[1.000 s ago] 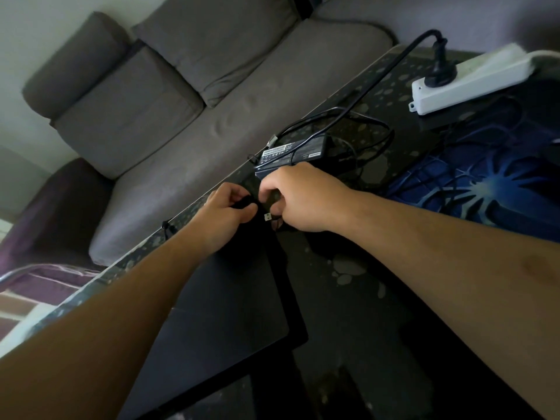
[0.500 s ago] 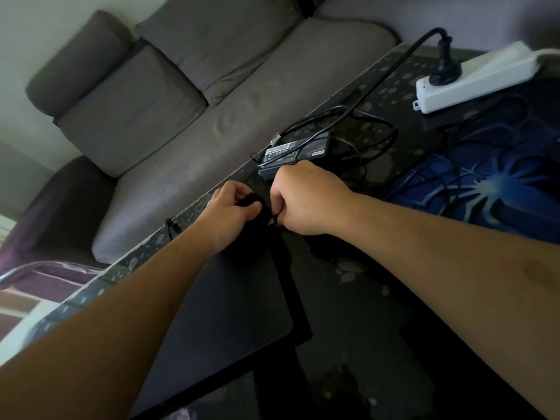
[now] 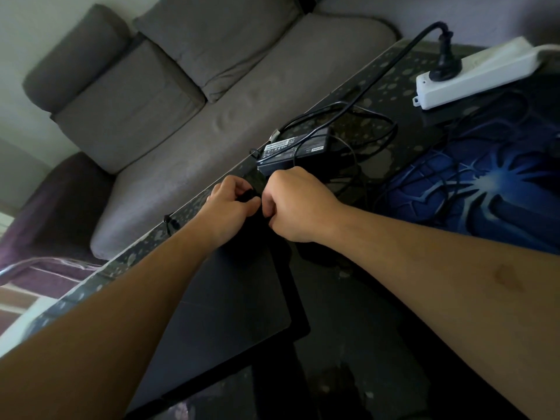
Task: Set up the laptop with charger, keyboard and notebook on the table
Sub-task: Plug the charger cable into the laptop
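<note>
Hiding between the two fists is something small and dark, too dim to tell what it is. The left hand (image 3: 233, 204) curls its grip around a dark bit at the far corner of the laptop (image 3: 224, 304). The right hand (image 3: 298, 204) has a tight, curled grip too, but I cannot tell what it holds. The laptop is flat, black and smooth, lying shut on the dark shiny surface (image 3: 348, 298). The charger (image 3: 294, 151), a black box with a white label, lies just past the hands with thin cords (image 3: 372, 128) looped around it. A black plug (image 3: 445, 66) sits in a white power strip (image 3: 475, 74). A blue mat (image 3: 472, 189) lies on the right. A soft grey sofa (image 3: 181, 95) is behind.
</note>
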Tool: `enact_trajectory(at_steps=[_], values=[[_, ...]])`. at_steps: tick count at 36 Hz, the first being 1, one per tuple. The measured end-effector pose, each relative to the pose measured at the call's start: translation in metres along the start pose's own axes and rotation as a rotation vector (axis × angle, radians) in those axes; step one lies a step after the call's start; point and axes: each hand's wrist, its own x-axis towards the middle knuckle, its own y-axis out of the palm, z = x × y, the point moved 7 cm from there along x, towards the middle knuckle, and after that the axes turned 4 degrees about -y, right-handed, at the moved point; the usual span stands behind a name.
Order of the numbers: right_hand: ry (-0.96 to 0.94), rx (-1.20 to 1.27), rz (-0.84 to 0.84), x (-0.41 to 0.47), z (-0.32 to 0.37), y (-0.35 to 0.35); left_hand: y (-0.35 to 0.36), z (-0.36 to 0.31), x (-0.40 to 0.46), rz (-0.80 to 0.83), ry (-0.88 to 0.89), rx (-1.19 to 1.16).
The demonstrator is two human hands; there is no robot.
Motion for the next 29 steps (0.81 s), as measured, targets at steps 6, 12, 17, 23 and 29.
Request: enact_trajectory(at_steps=[6,12,17,23,29], values=[[-0.016,-0.053,-0.02,-0.004,0.002,0.001,0.0,-0.003,-0.002,-0.015,-0.006,0.029],[-0.047,-0.144,0.004,-0.012,0.009,-0.006,-0.001,-0.008,-0.01,-0.068,0.046,0.065],[-0.037,-0.211,0.078,-0.019,0.02,-0.014,-0.003,-0.013,-0.029,-0.11,0.115,0.131],[0.033,-0.212,0.13,-0.034,0.044,-0.022,-0.011,0.001,-0.07,-0.042,0.106,0.062],[0.063,-0.276,0.256,-0.073,0.082,-0.013,-0.044,0.036,-0.137,-0.031,0.003,-0.016]])
